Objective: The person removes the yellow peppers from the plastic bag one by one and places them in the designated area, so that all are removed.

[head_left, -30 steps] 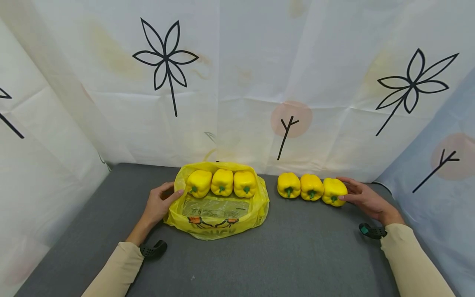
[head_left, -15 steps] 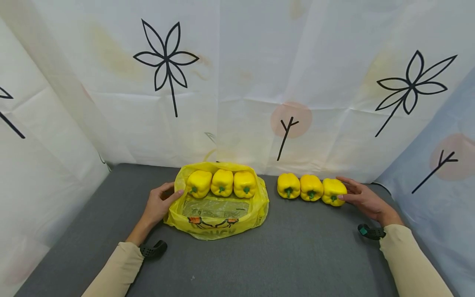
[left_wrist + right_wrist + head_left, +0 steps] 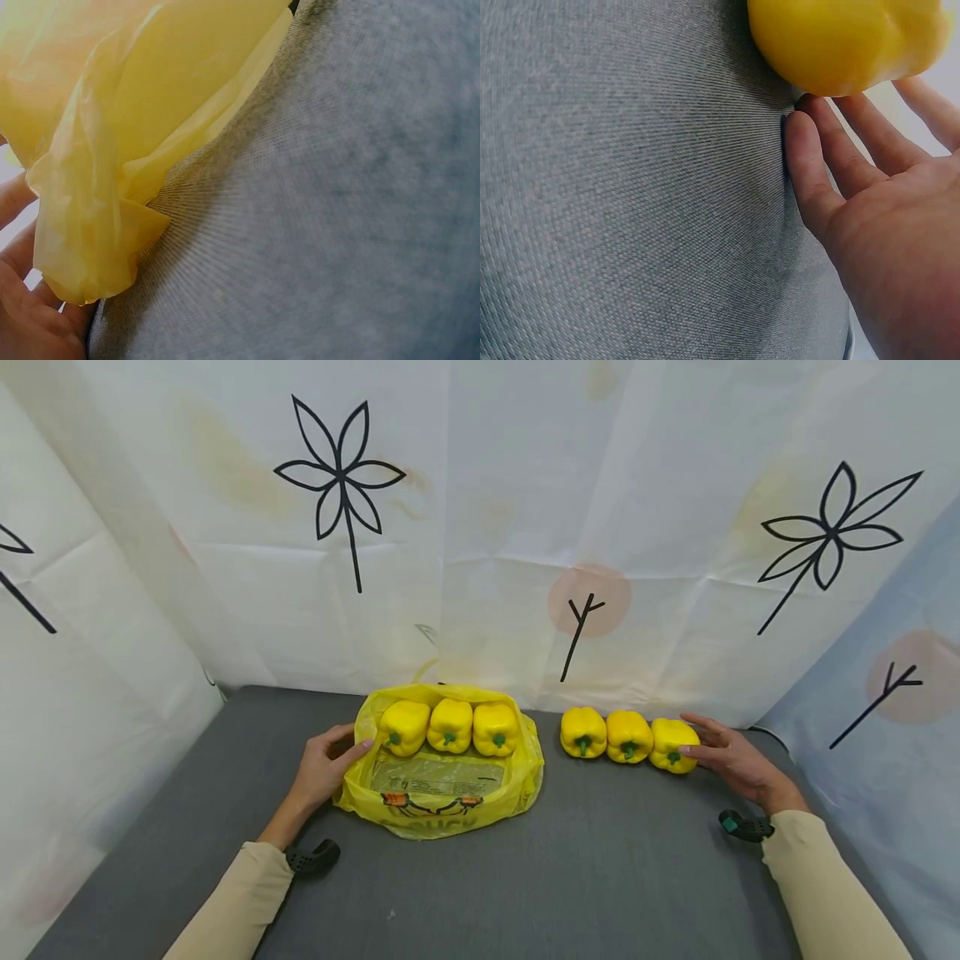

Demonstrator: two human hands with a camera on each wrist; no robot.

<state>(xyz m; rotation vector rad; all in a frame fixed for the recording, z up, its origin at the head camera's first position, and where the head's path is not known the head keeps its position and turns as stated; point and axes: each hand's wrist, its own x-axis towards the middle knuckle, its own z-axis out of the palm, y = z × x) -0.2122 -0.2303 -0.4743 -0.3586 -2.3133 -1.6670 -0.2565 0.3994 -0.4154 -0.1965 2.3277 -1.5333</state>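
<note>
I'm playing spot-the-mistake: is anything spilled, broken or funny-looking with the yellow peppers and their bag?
Nothing looks spilled or broken. Three bagged peppers sit in a row inside the yellow bag, and three loose peppers sit beside it. One small oddity: a pale speck on the plain grey table, too small to identify.
</note>
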